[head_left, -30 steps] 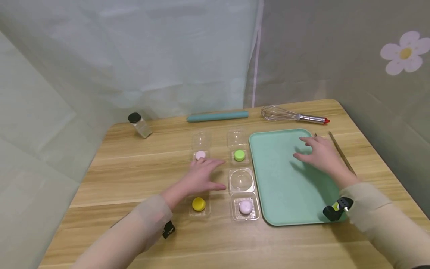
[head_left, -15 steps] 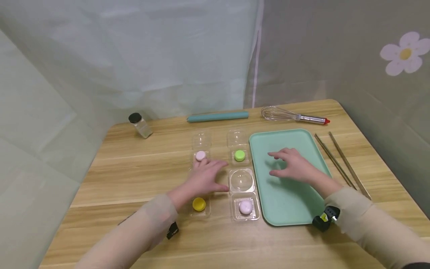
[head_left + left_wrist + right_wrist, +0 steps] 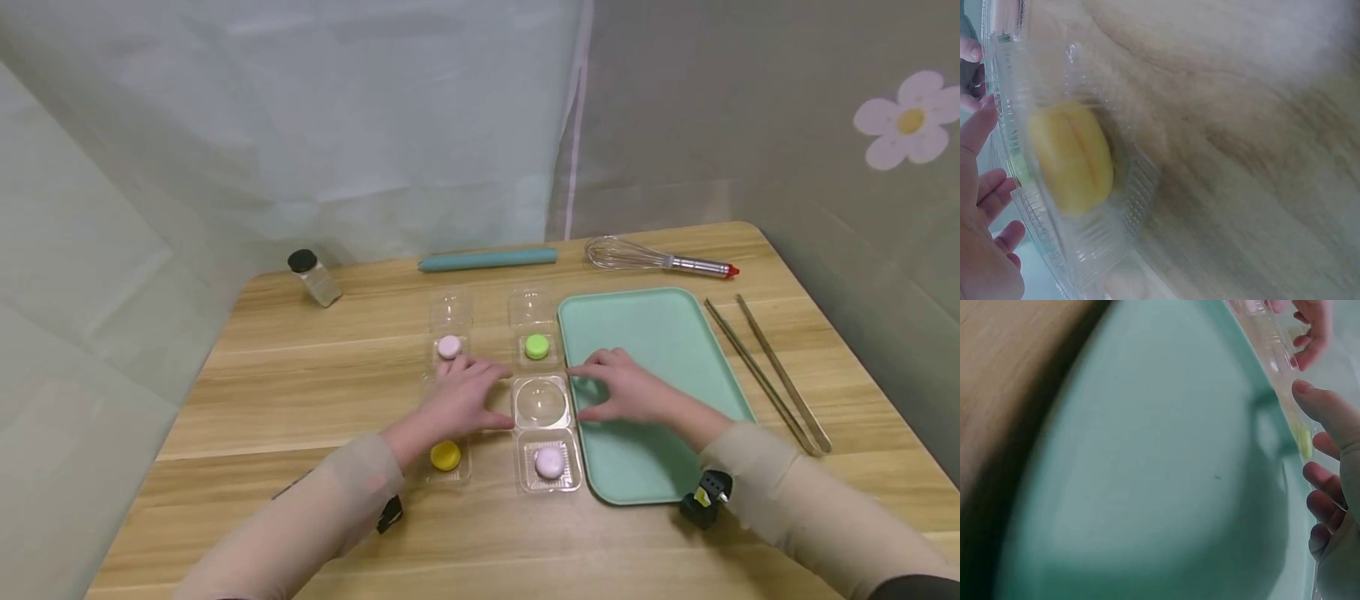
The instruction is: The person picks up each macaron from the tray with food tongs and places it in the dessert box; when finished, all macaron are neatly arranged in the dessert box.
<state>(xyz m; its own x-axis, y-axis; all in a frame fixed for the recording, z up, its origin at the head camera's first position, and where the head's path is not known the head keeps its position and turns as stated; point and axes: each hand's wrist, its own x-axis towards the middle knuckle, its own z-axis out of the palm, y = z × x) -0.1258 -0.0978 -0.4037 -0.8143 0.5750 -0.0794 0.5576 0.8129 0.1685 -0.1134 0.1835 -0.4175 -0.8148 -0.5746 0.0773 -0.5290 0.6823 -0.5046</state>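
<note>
A clear plastic box with its lid (image 3: 542,402) folded back holds a lavender macaron (image 3: 550,462). My left hand (image 3: 465,396) is at the lid's left side, thumb and index finger apart and fingertips right at its edge. Facing it, my right hand (image 3: 621,390) hovers over the green tray's left rim, thumb and fingers spread beside the lid's right edge. Neither hand holds anything. Under my left wrist sits a yellow macaron (image 3: 1072,157) in its own clear box, whose lid is mostly hidden by the hand. A pink macaron (image 3: 449,347) and a green macaron (image 3: 536,347) lie in boxes behind.
The mint-green tray (image 3: 652,325) lies to the right, with metal tongs (image 3: 780,375) beyond it. At the back are a whisk (image 3: 660,258), a teal roll (image 3: 487,260) and a black-capped jar (image 3: 315,277). Fabric walls stand behind the wooden table (image 3: 315,375).
My right hand has swept left across the tray to the lid's right edge, uncovering the tongs. The left hand has shifted slightly right, towards the lid.
</note>
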